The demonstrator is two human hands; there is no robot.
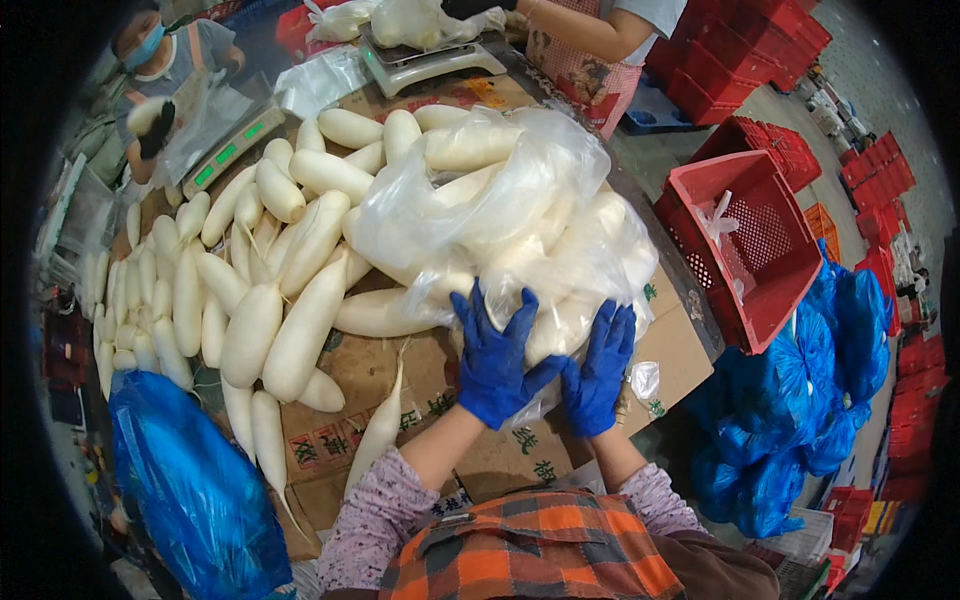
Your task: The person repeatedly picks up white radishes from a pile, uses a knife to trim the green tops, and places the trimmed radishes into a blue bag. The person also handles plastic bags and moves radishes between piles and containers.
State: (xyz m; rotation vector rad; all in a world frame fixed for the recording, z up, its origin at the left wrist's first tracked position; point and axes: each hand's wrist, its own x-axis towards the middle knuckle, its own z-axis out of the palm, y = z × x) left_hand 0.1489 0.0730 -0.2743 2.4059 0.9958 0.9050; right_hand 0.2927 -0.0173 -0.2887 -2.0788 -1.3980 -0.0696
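Both hands wear blue gloves and rest at the near side of a heap of white radishes in clear plastic bags (555, 217). My left hand (499, 360), fingers spread, touches the bagged radishes. Just right of it, my right hand (600, 367) lies against the same bagging, its fingers pointing away from me; whether either hand grips the plastic cannot be told. Loose white radishes (300, 345) are piled to the left, on flattened cardboard (360, 375). One radish (379, 431) with a long thin root lies near my left forearm.
A red plastic crate (739, 247) stands right of the table, above filled blue plastic bags (787, 405). Another blue bag (187, 480) lies at the near left. Two scales (431, 67) (232, 146) stand at the far side, where two co-workers (161, 60) (592, 45) are.
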